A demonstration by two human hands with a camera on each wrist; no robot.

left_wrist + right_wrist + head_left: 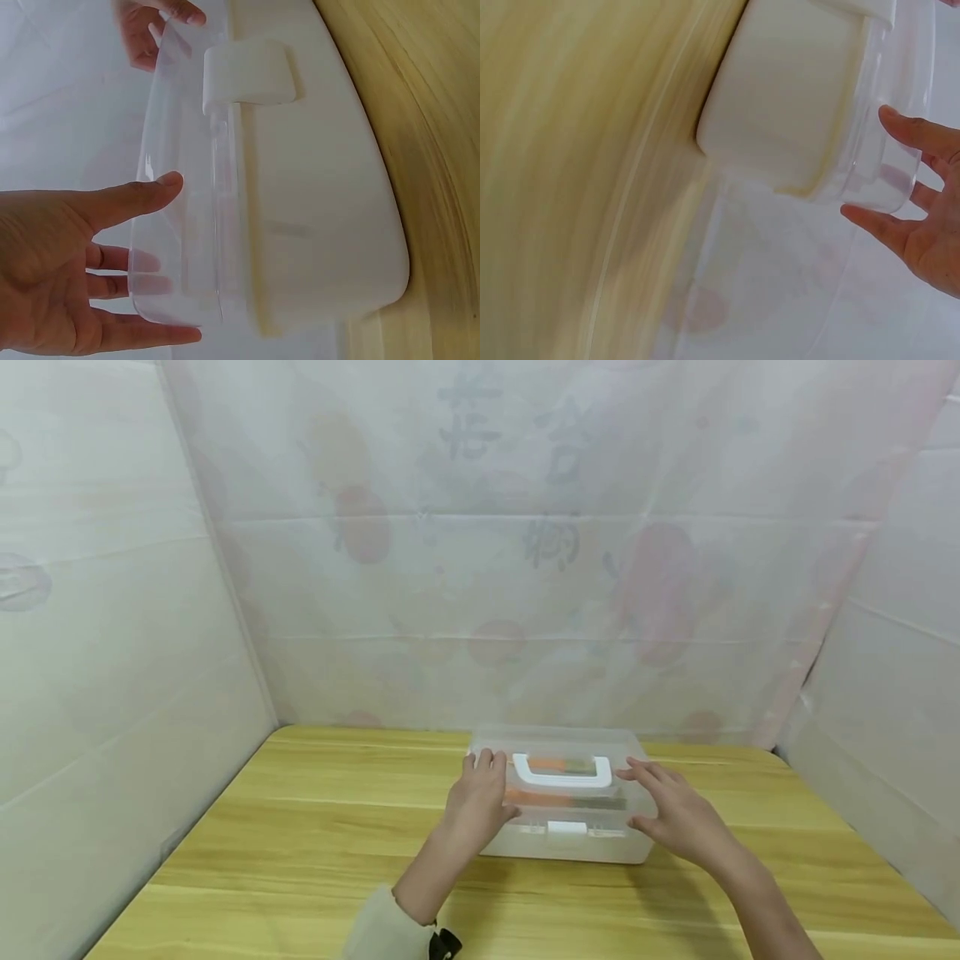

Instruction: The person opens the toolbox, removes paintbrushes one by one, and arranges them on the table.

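Observation:
A translucent plastic box (577, 847) with a clear lid (555, 739), a white handle (562, 772) and a white front latch (567, 829) stands on the wooden table (315, 827). Orange items (534, 796) show dimly through the lid. My left hand (495, 785) lies on the lid's left end, fingers straight on top, thumb at the front. My right hand (637, 795) touches the right end the same way. In the left wrist view the left hand (161, 255) spans the lid's corner (187, 112) near the latch (247, 71). The right hand (877, 165) spans the lid's other corner (900, 67).
White translucent sheets (525, 568) wall in the table at the back and on both sides. The box stands toward the table's far edge, with bare wood (570, 910) in front of it and to either side.

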